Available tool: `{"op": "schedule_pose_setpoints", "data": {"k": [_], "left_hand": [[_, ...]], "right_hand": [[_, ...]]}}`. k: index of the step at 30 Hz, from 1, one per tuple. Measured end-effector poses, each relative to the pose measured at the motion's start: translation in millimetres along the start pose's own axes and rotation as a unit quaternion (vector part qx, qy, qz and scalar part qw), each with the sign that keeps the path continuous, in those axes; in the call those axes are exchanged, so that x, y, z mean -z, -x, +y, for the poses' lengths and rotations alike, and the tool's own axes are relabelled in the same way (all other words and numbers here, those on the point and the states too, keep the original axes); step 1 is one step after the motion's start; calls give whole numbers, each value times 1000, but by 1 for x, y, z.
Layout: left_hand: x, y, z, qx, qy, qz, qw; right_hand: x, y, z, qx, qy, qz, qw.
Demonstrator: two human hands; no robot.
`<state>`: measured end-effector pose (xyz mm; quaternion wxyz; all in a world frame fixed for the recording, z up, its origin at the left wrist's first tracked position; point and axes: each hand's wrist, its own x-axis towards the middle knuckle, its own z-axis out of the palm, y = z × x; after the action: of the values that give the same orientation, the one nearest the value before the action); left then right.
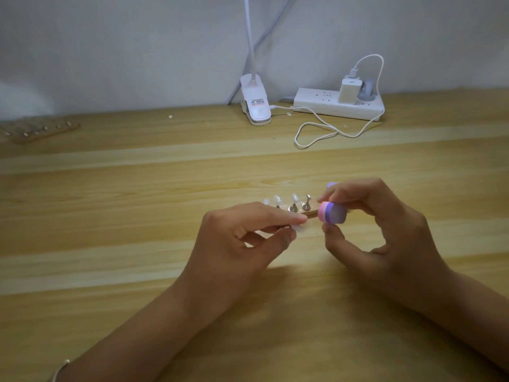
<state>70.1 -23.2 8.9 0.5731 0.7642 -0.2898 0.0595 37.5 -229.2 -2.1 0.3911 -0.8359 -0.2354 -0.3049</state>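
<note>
Hands: my left hand (239, 238) pinches 1 clear nail tip (298, 228) by its peg, held level for buffing | my right hand (380, 232) pinches buffer block (332, 213) just beside it | rack (294, 207) of spare pegs sits close behind on tabletop (137, 202), kept within reach.

A small rounded buffing block (332, 213), banded pink, purple and grey, is held above the wooden table (137, 188) between the thumb and fingertips of the right hand (385, 230), with its pink end facing left. Just left of it, the left hand (242, 238) pinches a clear plastic nail tip (298, 227). Behind both, near the table's middle, a narrow wooden strip (312, 215) carries upright metal pegs (306, 204), some topped with clear tips (276, 200).
</note>
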Motion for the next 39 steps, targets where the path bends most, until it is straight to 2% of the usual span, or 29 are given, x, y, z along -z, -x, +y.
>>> {"op": "schedule_pose_setpoints", "data": {"k": [7, 10, 12, 16, 20, 25, 31, 34, 36, 39], "left_hand": [[0, -1, 1, -49, -19, 9, 999], [-1, 0, 0, -32, -35, 23, 999], [-1, 0, 1, -38, -42, 26, 998], [-1, 1, 4, -82, -76, 17, 994], [-1, 0, 1, -63, -90, 43, 993], [-2, 1, 6, -114, -130, 33, 984], [-3, 0, 5, -93, -126, 51, 986], [-3, 1, 6, -115, -136, 34, 983], [-2, 1, 4, -100, -139, 41, 984], [-2, 0, 3, -87, -132, 51, 986]], "right_hand": [[-5, 5, -5, 98, 70, -16, 993], [0, -4, 2, 101, 101, 11, 990], [0, -4, -1, 98, 84, 27, 991], [-8, 5, -7, 122, 80, -5, 989], [0, -3, 2, 96, 93, 3, 991], [-9, 4, -9, 110, 66, 1, 992], [-2, -2, 0, 79, 53, 30, 995], [-10, 5, -5, 103, 37, -4, 994], [-6, 3, 4, 88, 55, -11, 995], [-1, -3, 5, 71, 62, 21, 995]]}}
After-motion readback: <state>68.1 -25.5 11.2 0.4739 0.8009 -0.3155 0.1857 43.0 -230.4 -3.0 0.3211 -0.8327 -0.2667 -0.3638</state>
